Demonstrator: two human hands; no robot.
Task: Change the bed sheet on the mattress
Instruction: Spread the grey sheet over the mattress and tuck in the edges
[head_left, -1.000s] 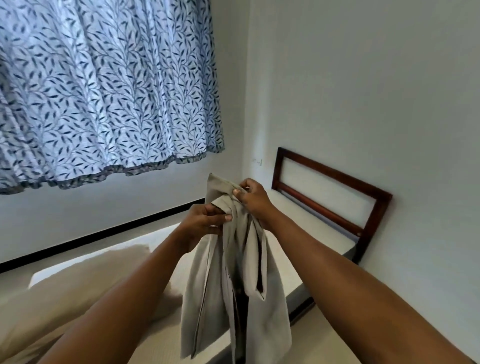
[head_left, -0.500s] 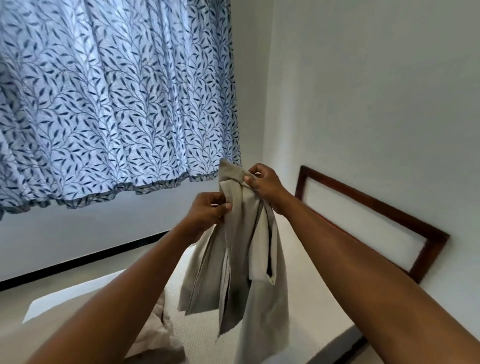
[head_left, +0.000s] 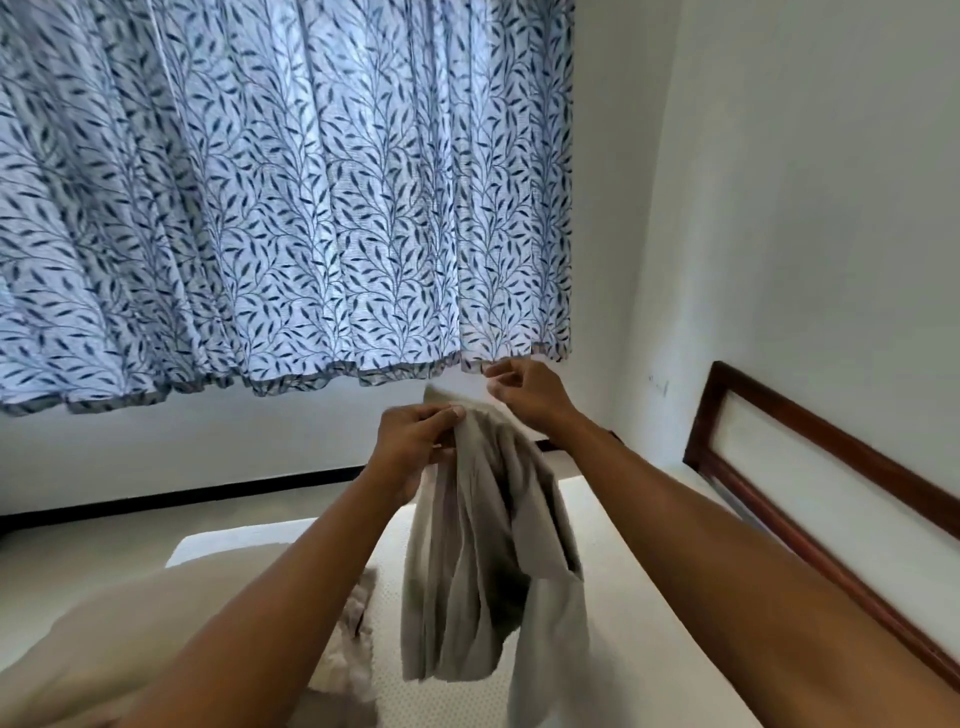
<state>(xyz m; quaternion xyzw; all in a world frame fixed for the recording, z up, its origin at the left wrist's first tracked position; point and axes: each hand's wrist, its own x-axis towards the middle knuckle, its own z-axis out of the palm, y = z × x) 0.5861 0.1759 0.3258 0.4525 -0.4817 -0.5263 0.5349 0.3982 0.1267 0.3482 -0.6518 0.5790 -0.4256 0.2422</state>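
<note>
Mattress (head_left: 613, 649) seen bare: white, finely dotted surface, far corner rounded. Dark wooden headboard (head_left: 810, 467) set at right end of mattress, stood against white wall (head_left: 779, 208). Large beige bundle (head_left: 130, 623) laid on near left part of mattress; pillow or bedding cannot be told. Crumpled cloth (head_left: 353, 649) bunched directly on mattress, touching bundle's right side. Pale floor (head_left: 104, 540) seen beyond mattress, bounded by black skirting at wall foot.

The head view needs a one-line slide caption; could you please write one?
Left hand grips a bunched beige sheet over the mattress, right hand at its top edge, leaf-print curtain behind.
</note>
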